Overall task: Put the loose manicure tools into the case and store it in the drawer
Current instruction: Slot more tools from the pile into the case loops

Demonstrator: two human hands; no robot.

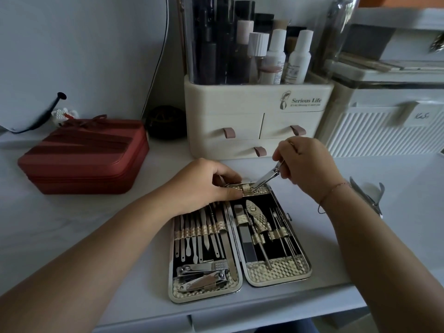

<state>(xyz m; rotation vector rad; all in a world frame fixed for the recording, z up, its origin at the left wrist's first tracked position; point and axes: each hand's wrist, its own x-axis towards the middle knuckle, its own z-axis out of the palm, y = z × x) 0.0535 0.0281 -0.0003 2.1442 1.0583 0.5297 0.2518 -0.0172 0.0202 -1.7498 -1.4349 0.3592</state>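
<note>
Nail clipper [266,178], tilted, tip down-left

White desktop [72,224], pale wall [84,44] behind. Cream cosmetics organiser [240,97] at back centre, bottles [299,56] standing in its top; red zipped pouch [84,157] left; ribbed white box [372,131] right. Light soft, diffuse

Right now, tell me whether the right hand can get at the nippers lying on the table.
Probably yes, once freed: the nippers lie uncovered on the table just beside the wrist of the right hand, nothing between. But its fingers pinch a nail clipper over the case.
</note>
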